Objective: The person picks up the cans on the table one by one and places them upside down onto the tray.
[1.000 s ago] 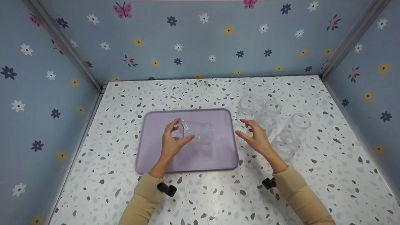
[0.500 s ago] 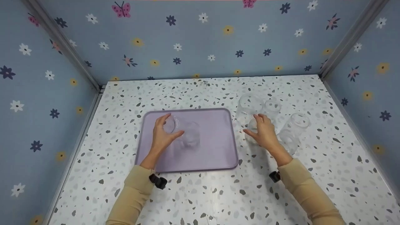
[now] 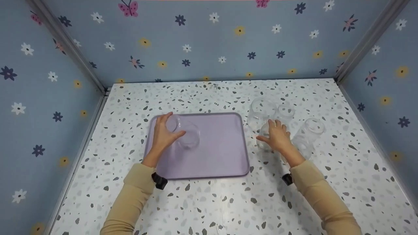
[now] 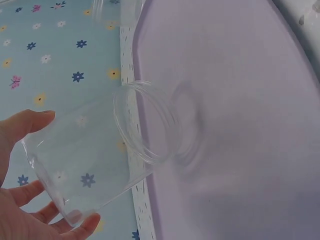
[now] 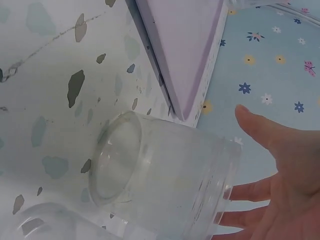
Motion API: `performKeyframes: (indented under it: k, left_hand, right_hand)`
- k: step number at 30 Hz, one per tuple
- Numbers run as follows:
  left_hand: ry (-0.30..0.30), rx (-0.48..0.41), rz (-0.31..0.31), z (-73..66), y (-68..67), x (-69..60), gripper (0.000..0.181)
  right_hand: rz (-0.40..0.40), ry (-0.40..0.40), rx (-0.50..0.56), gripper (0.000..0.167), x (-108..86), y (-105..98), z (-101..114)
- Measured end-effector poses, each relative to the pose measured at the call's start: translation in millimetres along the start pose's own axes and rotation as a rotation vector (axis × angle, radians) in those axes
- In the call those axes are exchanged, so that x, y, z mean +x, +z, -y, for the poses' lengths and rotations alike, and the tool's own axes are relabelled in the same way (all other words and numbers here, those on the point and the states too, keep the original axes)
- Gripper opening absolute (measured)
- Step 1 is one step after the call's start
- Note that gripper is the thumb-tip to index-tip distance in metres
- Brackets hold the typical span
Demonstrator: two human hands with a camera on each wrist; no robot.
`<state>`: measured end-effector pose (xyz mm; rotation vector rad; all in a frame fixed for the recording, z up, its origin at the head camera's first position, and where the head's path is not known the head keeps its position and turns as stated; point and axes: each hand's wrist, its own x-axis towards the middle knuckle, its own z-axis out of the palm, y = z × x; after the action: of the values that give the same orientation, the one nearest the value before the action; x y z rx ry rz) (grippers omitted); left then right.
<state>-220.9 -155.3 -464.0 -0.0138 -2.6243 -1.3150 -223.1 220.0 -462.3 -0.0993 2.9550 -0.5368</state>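
Observation:
My left hand [image 3: 162, 135] grips a clear cup [image 3: 188, 134] near its rim, over the left part of the purple tray [image 3: 222, 147]. In the left wrist view the thumb and fingers of that hand [image 4: 35, 175] curl round the wide end of the cup [image 4: 95, 155], whose base is at or just above the tray; contact is unclear. Right of the tray, my right hand [image 3: 279, 137] is beside another clear cup [image 3: 264, 138]. The right wrist view has its fingers [image 5: 250, 192] behind the rim of this cup [image 5: 175, 172], the thumb held away from it.
More clear containers stand at the right: a wide one [image 3: 261, 111] and a smaller one [image 3: 285, 112] behind the right hand, a tall one [image 3: 313, 127] farther right, and one [image 3: 302, 147] near the right wrist. A flowered wall [image 3: 212, 39] rises behind the speckled table [image 3: 222, 202].
My left hand has moved left and slightly back with its cup, which has turned from lying sideways to more upright. My right hand has moved right, to the cup beside the tray.

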Motion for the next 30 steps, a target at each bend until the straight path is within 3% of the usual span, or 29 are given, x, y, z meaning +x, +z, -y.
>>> performKeyframes:
  k: [7, 14, 20, 30]
  left_hand:
    - [0.009, 0.063, -0.002, 0.1, -9.8, 8.9, 0.078]
    - [-0.054, 0.151, 0.025, 3.8, -16.3, 16.4, 0.08]
    - [-0.06, 0.189, 0.023, 5.5, -25.2, 25.7, 0.08]
    - [-0.125, 0.271, 0.048, 9.4, -38.4, 38.9, 0.078]
  right_hand:
    - [0.036, -0.012, -0.044, 0.076, 2.8, -2.3, -1.6]
    - [0.014, -0.032, -0.08, 0.073, 3.5, -0.4, -2.4]
    - [-0.003, -0.037, -0.094, 0.072, 4.0, -0.4, -3.7]
    - [-0.032, -0.055, -0.097, 0.07, 3.8, -0.8, -4.0]
